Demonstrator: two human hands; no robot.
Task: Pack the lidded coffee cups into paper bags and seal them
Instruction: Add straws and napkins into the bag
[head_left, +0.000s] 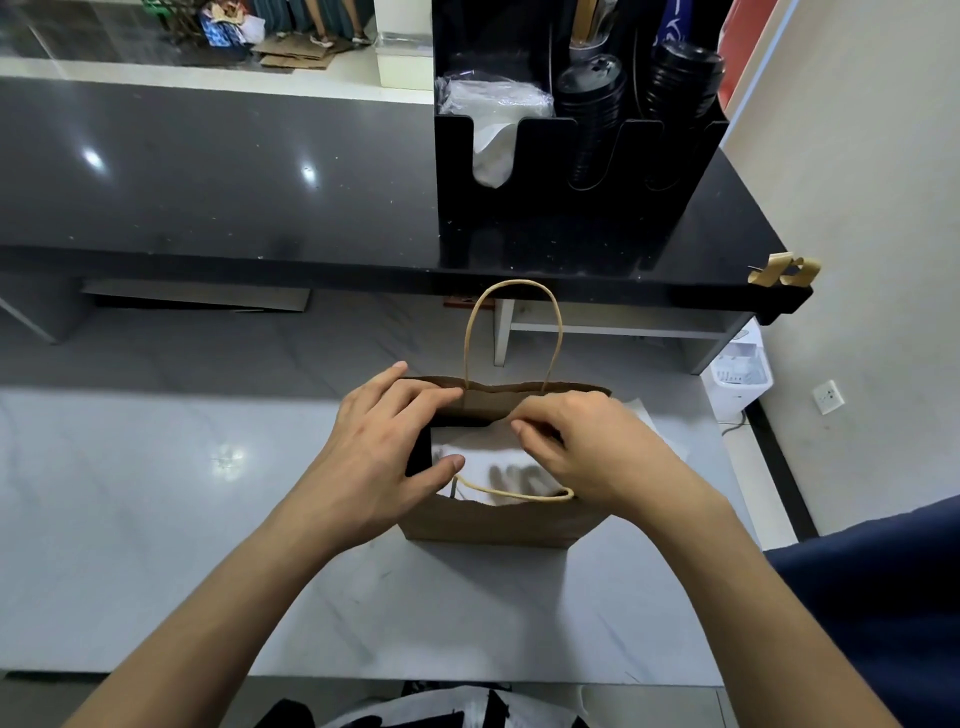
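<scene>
A brown paper bag (488, 522) with twisted paper handles stands open on the white counter (156, 519). Its far handle stands up and its near handle lies folded over the mouth. White paper (483, 457) fills the opening, and a black object shows at the bag's left inside edge; no cup is plainly visible. My left hand (379, 457) holds the bag's left side, fingers on the far rim and thumb at the near rim. My right hand (587, 457) rests over the right of the mouth, its fingers curled and pinching the far rim or the white paper.
A raised black counter (208, 171) runs behind the bag. On it stands a black organizer (571, 156) holding stacked black lids and white napkins. A wall with a socket lies to the right. Strips of brown tape (784, 270) hang at the black counter's corner.
</scene>
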